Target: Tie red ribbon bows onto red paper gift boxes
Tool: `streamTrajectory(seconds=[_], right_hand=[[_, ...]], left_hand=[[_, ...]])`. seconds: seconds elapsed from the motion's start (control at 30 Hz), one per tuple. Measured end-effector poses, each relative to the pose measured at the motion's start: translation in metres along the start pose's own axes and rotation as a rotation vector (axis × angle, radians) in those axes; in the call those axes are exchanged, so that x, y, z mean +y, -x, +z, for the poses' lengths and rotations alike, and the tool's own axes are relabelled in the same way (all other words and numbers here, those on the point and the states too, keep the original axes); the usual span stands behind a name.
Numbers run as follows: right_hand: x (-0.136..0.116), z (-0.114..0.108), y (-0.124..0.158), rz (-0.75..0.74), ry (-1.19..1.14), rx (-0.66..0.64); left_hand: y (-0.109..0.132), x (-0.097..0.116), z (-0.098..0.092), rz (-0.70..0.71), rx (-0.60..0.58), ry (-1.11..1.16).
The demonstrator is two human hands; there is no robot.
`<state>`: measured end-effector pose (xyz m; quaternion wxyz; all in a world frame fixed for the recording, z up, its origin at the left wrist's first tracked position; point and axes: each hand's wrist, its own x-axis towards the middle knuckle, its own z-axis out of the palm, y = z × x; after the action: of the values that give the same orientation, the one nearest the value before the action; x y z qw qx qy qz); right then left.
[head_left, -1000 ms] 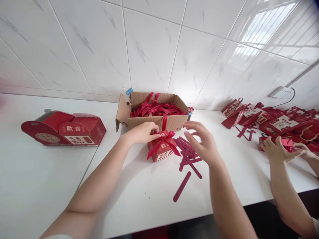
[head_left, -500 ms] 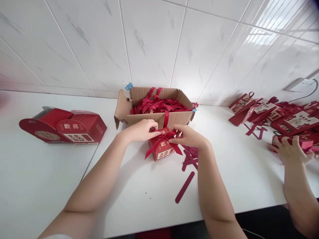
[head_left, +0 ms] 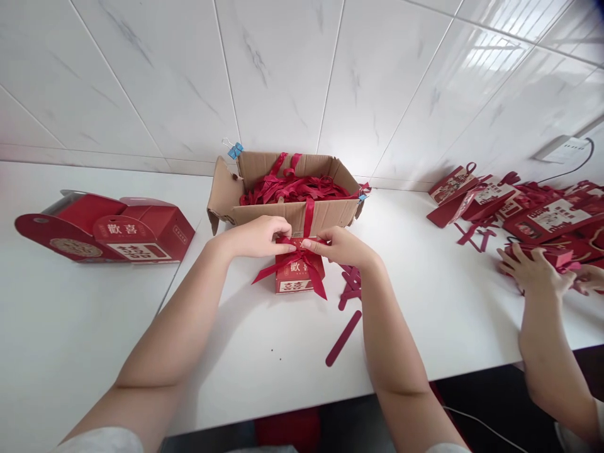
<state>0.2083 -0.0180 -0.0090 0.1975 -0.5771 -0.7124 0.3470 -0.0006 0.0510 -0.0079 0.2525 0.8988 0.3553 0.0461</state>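
A small red gift box (head_left: pixel 295 277) with gold and white lettering stands on the white table, in front of a cardboard box. Around its top runs a red ribbon (head_left: pixel 315 280), knotted at the front, its two tails hanging down left and right. My left hand (head_left: pixel 264 238) pinches the ribbon at the knot's left side, fingers closed. On the other side my right hand (head_left: pixel 340 245) grips the ribbon between thumb and fingers. The fingertips partly cover the bow and the top of the box.
Behind stands an open cardboard box (head_left: pixel 274 215) full of red ribbons (head_left: pixel 302 189). Two red boxes (head_left: pixel 141 234) lie at the left. Dark red strips (head_left: pixel 343 338) lie right of my work. Far right, a co-worker's hand (head_left: pixel 533 267) holds a red box near several finished-looking boxes (head_left: pixel 552 217).
The gift box has turned to face me more squarely. My right thumb has come in closer to the knot, and the ribbon tails have spread. The whole view has shifted slightly.
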Motion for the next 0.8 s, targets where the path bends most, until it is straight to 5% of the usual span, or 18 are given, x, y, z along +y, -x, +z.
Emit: streamTrajectory(seconds=[0.13,0.8], right_hand=[[0.002,0.007,-0.004,-0.008,0.017,0.069],[0.005,0.017,-0.017,0.162,0.005,-0.028]], left_hand=[[-0.001,0.0,0.002,0.002,0.005,0.002],[-0.003,-0.005,0.007,0.007,-0.041,-0.039]])
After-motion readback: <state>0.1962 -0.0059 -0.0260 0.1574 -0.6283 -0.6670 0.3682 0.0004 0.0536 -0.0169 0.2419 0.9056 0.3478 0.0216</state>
